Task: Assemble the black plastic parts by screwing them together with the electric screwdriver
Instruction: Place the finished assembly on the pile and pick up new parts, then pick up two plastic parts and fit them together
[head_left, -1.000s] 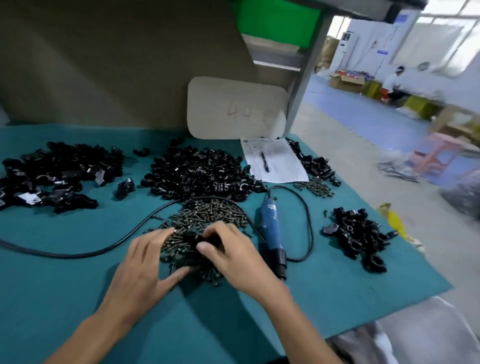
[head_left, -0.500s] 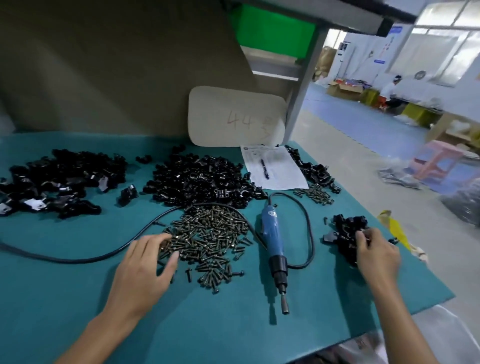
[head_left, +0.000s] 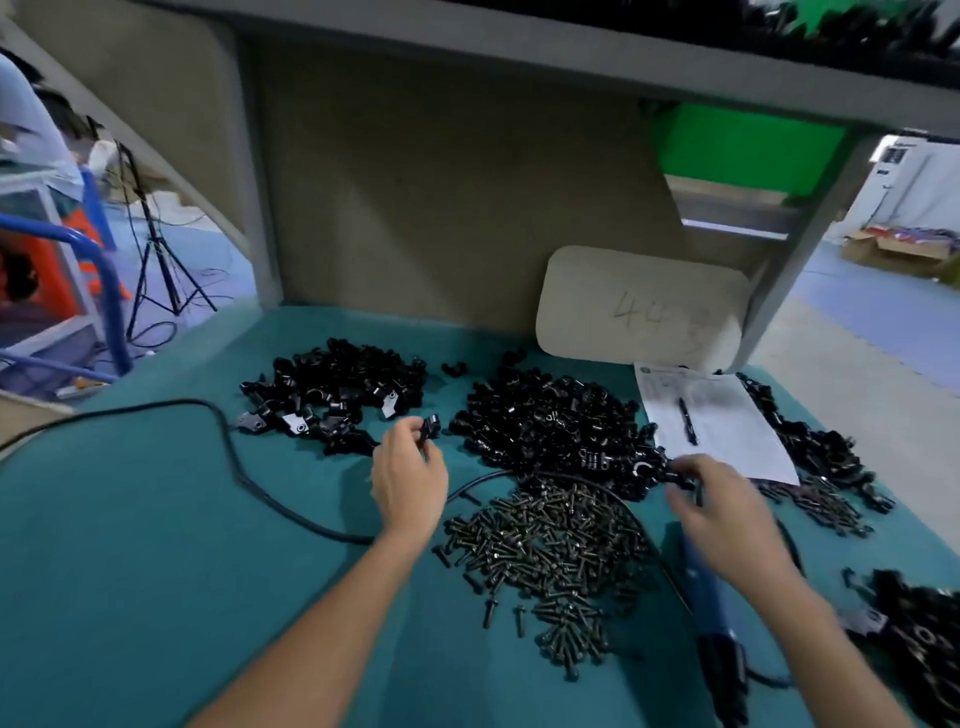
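Workbench bay: beige back panel (head_left: 441, 208) under a grey shelf (head_left: 519, 47), with a teal-covered tabletop (head_left: 130, 597) below. A pale board (head_left: 639, 312) marked "44" leans against the panel at the back right corner.

Black plastic parts lie in four heaps. The left pile (head_left: 332, 389) and the centre pile (head_left: 545, 431) sit toward the back edge. The right pile (head_left: 815, 447) runs along the right edge. The corner pile (head_left: 919, 639) sits at the near right corner. The screw heap (head_left: 550, 545) touches the near side of the centre pile. A smaller screw scatter (head_left: 826, 506) lies beside the right pile.

A printed sheet (head_left: 717, 415) lies between the centre and right piles, with a pen (head_left: 687, 422) on it.

The electric screwdriver (head_left: 704, 608), blue-bodied, lies just right of the screw heap, partly under the right forearm. Its black cable (head_left: 234, 457) loops toward the left edge.

The hands are well apart. The left hand (head_left: 410, 480) is raised between the left and centre piles, pinching a single black part (head_left: 430, 427) at its fingertips. The right hand (head_left: 722, 519) is motion-blurred, with its fingers at the near right edge of the centre pile. I cannot tell whether it grips anything.
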